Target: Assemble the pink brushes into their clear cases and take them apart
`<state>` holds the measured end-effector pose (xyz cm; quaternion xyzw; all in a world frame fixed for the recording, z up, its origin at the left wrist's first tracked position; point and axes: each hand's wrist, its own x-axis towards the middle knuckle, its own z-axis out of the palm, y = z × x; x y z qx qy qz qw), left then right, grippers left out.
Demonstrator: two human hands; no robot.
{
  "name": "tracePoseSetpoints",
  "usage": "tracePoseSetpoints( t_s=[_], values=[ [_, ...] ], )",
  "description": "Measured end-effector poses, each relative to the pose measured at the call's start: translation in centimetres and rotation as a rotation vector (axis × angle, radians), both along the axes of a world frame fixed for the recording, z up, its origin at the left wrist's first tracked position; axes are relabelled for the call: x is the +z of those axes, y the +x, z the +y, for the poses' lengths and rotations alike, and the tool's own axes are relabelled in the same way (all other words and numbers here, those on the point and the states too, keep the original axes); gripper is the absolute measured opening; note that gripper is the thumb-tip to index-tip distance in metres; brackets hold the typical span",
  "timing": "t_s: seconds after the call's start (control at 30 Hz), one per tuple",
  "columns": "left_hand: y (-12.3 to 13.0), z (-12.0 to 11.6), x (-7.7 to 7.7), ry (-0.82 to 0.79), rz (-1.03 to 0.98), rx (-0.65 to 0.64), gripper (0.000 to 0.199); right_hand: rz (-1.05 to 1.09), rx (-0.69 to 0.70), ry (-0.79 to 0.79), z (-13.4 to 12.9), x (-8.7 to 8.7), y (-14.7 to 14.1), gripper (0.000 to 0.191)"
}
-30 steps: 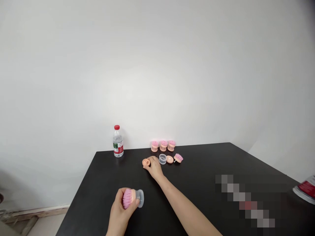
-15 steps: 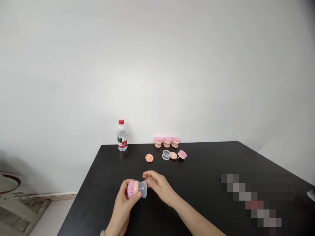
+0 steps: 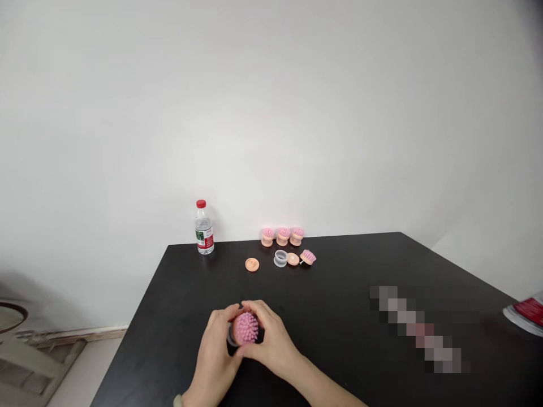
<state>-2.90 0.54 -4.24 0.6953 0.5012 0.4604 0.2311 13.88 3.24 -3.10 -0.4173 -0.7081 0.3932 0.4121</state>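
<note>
The right hand (image 3: 272, 341) has joined the left hand (image 3: 214, 342), fingers of both clamped around the pink-bristled brush (image 3: 246, 328), making the work two-handed.

Indoor room of unclear kind: black table (image 3: 339, 271), white wall (image 3: 271, 113).

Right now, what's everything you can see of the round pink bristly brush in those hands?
The pink-bristled brush has stubby, rubbery-looking bristles, a peach rim and a mostly hidden, clear plastic-looking part at the left. It is tilted, bristles facing the camera. The left hand and right hand clasp it over the black table.
</note>
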Motion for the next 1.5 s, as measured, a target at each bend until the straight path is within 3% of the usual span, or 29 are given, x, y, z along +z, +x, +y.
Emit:
tracePoseSetpoints(
  t_s=[0.13,0.23,0.33,0.6,0.8,0.9,1.03,1.1,1.2,1.3,1.37,1.43,1.5],
  values=[
    [0.0,-0.3,0.2,0.095,0.071,0.011,0.046,0.067,-0.005,0.015,-0.3,0.6,0.0,0.036],
    [0.0,-0.3,1.0,0.0,0.043,0.058,0.041,0.273,0.046,-0.094,-0.2,0.5,0.4,0.035],
    [0.0,-0.2,1.7,-0.074,0.038,0.024,0.028,0.354,0.103,-0.173,-0.1,0.2,0.7,0.038],
    [0.0,-0.3,0.6,0.077,0.1,-0.019,0.026,0.077,-0.011,-0.012,0.3,0.0,1.1,0.033],
    [-0.1,0.2,0.7,0.005,0.099,-0.028,0.026,0.048,0.01,0.061,0.5,-0.2,1.3,0.029],
    [-0.3,0.5,1.0,-0.086,0.087,-0.025,0.029,0.049,0.037,0.087,0.4,0.0,1.5,0.032],
    [-0.4,0.7,1.0,-0.228,-0.02,-0.078,0.037,0.047,0.176,0.166,0.2,0.7,2.1,0.038],
    [-0.3,0.7,0.9,-0.253,-0.087,-0.107,0.039,0.048,0.216,0.141,0.3,0.8,2.3,0.051],
    [-0.1,0.6,0.8,-0.23,-0.1,-0.102,0.037,0.085,0.191,-0.015,0.6,0.5,2.4,0.077],
    [0.0,0.6,0.9,-0.195,-0.017,-0.084,0.032,0.018,0.13,-0.105,0.8,0.3,2.3,0.049],
    [0.0,0.6,1.1,-0.188,0.013,-0.079,0.03,-0.032,0.114,-0.07,0.7,0.5,2.2,0.034],
    [0.0,0.5,1.1,-0.189,0.011,-0.063,0.031,-0.022,0.141,-0.012,0.6,0.6,2.3,0.042],
    [0.0,0.5,1.1,-0.186,-0.003,-0.042,0.033,0.03,0.171,-0.007,0.6,0.6,2.4,0.062]
  ],
)
